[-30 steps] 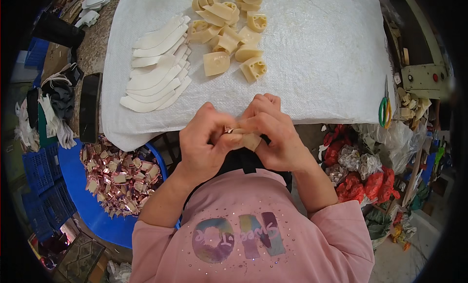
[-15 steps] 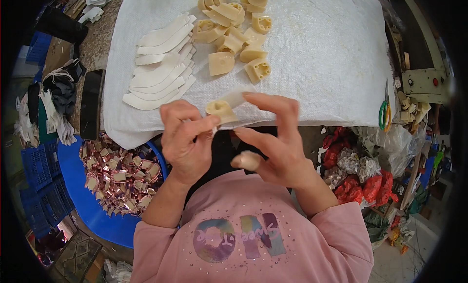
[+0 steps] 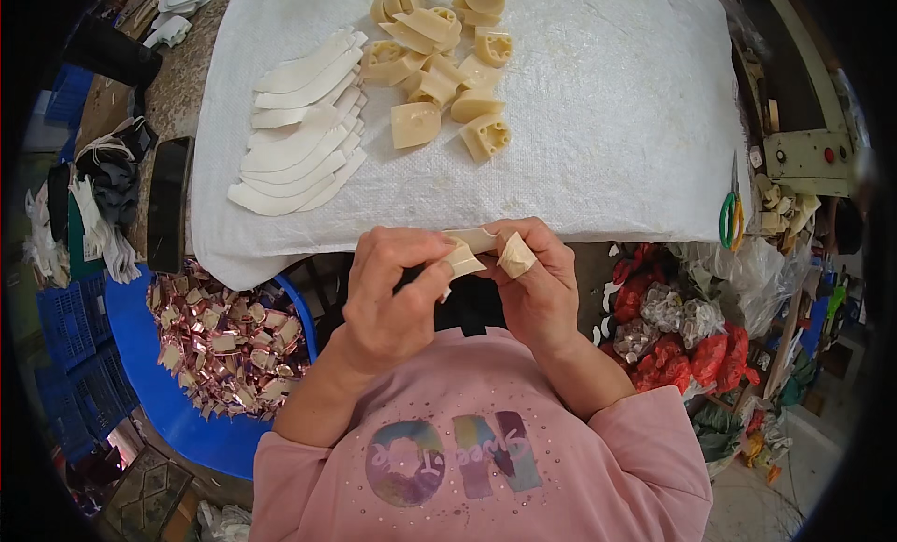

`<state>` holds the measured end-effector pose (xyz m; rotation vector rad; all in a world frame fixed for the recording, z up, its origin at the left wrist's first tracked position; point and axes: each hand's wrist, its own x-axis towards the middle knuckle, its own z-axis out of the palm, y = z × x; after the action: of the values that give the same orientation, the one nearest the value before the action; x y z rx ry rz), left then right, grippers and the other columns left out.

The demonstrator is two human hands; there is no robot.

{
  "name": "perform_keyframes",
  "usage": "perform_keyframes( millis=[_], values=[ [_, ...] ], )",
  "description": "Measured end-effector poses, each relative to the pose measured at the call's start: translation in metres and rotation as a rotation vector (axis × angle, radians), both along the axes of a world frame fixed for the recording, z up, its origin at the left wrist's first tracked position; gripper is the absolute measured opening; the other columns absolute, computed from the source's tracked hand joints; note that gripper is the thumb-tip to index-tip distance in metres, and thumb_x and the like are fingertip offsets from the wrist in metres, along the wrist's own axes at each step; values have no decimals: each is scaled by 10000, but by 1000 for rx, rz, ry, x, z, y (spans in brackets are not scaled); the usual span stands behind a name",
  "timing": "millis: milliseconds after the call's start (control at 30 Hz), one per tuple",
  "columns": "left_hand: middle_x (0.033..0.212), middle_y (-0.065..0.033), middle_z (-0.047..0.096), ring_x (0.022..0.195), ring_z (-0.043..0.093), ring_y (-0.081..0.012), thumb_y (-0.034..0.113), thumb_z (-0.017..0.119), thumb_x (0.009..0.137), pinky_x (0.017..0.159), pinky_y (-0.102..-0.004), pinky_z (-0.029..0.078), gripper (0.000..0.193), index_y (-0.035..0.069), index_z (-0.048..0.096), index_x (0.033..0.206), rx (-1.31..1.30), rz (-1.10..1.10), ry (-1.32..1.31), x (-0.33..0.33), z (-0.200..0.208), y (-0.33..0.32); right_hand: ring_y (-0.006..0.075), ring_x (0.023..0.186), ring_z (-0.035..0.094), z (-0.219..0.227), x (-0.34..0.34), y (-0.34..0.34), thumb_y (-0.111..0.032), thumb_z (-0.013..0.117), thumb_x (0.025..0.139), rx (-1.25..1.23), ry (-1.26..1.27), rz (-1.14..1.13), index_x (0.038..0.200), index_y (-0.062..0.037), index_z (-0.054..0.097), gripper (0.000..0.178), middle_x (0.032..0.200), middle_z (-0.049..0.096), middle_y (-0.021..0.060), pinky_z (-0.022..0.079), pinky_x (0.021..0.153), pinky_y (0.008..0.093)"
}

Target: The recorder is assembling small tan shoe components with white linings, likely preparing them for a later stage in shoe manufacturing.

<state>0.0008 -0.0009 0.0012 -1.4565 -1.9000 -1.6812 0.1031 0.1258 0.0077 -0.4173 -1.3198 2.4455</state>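
Close to my body, just off the front edge of the cloth-covered table, my left hand pinches a small cream plastic shoe heel. A thin white curved strip runs from the heel across to my right hand, whose thumb and fingers are closed on its other end. A beige covering wraps the right thumb. Much of the heel is hidden by the left fingers. Beyond my hands lie overlapping white strips at left and a loose pile of cream heels beside them.
A blue tub at lower left holds many shiny pinkish pieces. A dark phone lies left of the white cloth. Green-and-orange-handled scissors are at its right edge, above red plastic bags.
My right hand has come in from spread fingers to a grip on the strip. Both hands have drawn closer together and slightly toward my body, and the heel has turned.
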Motion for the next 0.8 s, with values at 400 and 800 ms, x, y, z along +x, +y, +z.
perform_keyframes(
  millis=[400,800],
  values=[
    [853,-108,537,642,504,-220,-86,607,655,538,-314,398,217,-10,541,848,-249,149,206,0,4,6,202,789,644,19,-16,8,-86,449,915,734,-226,140,1013,21,568,187,905,654,136,494,710,302],
    [915,-157,611,832,629,-286,-187,591,674,651,-283,498,256,15,442,724,-42,-205,-184,-2,2,3,149,861,603,8,-33,49,-30,721,739,219,-128,528,1088,31,542,397,982,600,116,523,701,262]
  ],
)
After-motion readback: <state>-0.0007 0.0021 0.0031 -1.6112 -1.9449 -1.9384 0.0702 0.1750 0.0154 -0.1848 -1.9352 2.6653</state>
